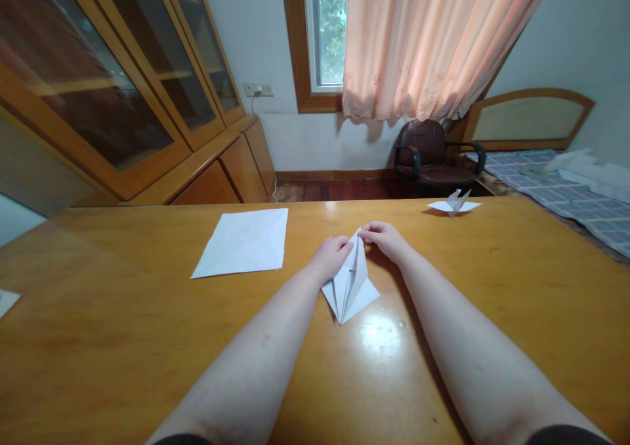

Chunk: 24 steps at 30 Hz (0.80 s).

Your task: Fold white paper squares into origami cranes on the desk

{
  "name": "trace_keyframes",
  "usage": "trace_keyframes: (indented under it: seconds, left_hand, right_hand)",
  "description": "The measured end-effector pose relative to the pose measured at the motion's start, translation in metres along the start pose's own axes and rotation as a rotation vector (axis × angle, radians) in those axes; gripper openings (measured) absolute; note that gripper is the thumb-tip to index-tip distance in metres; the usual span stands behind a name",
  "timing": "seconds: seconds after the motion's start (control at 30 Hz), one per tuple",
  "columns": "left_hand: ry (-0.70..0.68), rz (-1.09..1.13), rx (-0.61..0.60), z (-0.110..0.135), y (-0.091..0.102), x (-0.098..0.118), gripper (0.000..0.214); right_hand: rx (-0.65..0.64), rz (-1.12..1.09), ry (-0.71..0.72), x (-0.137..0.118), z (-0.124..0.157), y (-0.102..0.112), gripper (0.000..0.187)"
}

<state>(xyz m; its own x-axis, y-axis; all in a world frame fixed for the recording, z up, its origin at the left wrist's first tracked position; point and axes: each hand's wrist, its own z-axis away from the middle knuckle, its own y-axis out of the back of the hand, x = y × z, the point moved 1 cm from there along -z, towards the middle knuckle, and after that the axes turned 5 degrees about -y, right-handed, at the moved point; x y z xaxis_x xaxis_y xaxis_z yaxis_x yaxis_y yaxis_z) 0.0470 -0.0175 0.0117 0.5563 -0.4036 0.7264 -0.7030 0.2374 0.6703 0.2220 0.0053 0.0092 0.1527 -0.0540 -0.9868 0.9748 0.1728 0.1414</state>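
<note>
A partly folded white sheet of origami paper [355,293] rests on the wooden table [147,353], its layers forming long narrow flaps and a point toward me. My left hand [332,258] is closed on the upper left side of the paper, thumb lying over the fold. At the far tip, my right hand [384,238] pinches the paper between thumb and fingers. Left of my hands lies a flat white square sheet [243,243] with faint creases. A finished paper crane [453,205] with spread wings stands near the table's far right edge.
Beyond the table are a brown armchair [424,151] and a bed with a checked cover [581,192]. A glass-fronted wooden cabinet [197,140] stands at the left. A pale flat item [6,300] shows at the table's left edge. A pink curtain [418,44] partly covers the window.
</note>
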Motion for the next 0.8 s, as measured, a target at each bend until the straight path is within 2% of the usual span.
trace_keyframes:
  seconds: [0.13, 0.37, 0.5, 0.8]
  left_hand:
    - [0.021, 0.082, 0.003, -0.0004, 0.0011, -0.0038, 0.035]
    - [-0.080, -0.003, -0.063, 0.0012, -0.0005, -0.0018, 0.036]
    - [-0.045, -0.065, -0.091, 0.0017, -0.0010, 0.0011, 0.032]
    - [0.014, 0.023, -0.019, 0.0009, -0.0002, -0.0004, 0.030]
  right_hand:
    - [-0.089, 0.083, -0.053, 0.0034, 0.0002, -0.0023, 0.032]
    - [-0.091, 0.109, -0.031, 0.0075, -0.0028, -0.0010, 0.036]
    - [-0.085, 0.143, -0.027, 0.0098, -0.0042, 0.0002, 0.038]
    - [-0.137, 0.124, -0.029, 0.0073, -0.0023, -0.0007, 0.035]
